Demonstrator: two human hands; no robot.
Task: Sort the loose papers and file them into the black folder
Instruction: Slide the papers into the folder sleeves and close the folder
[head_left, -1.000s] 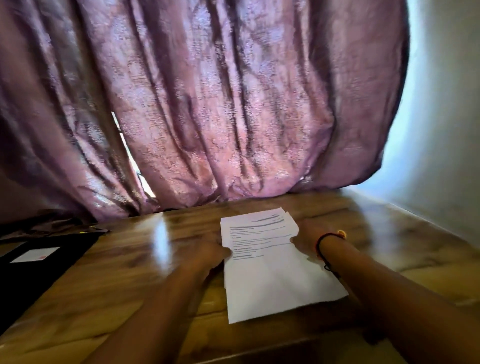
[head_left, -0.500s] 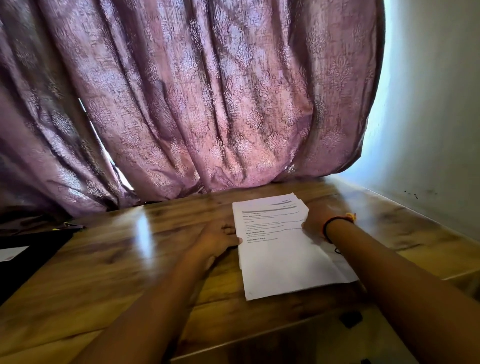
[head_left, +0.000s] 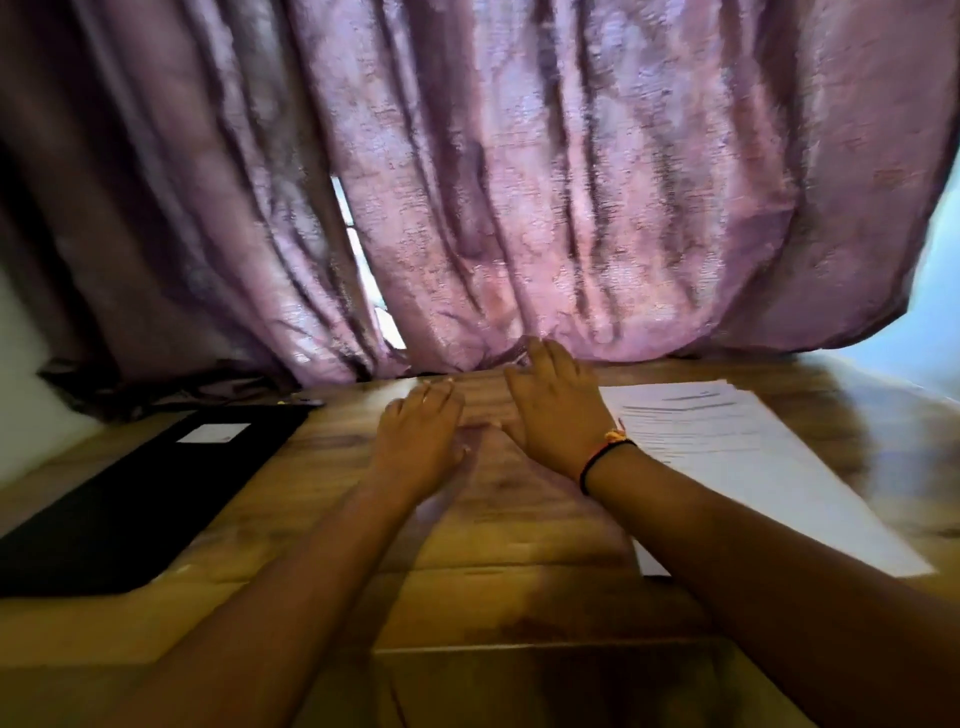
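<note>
Between black folder at 9 o'clock and papers at 3, my left hand and right hand hover empty, fingers straight; nothing looks filed.

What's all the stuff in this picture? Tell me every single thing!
curtain: one, shiny purple, hanging behind the table, with a bright gap in it
table: one, brown wood, under everything
black folder: one, black, lying flat and closed on the table's left side
label: one, white, on the folder's cover
papers: one loose stack, white with printed lines, on the table's right side; number of sheets unclear
wall: one, pale, at the far right
wristband: one, black with orange, on the right wrist
left hand: one, fingers straight, empty, between folder and papers
right hand: one, fingers straight, empty, beside the left hand
</note>
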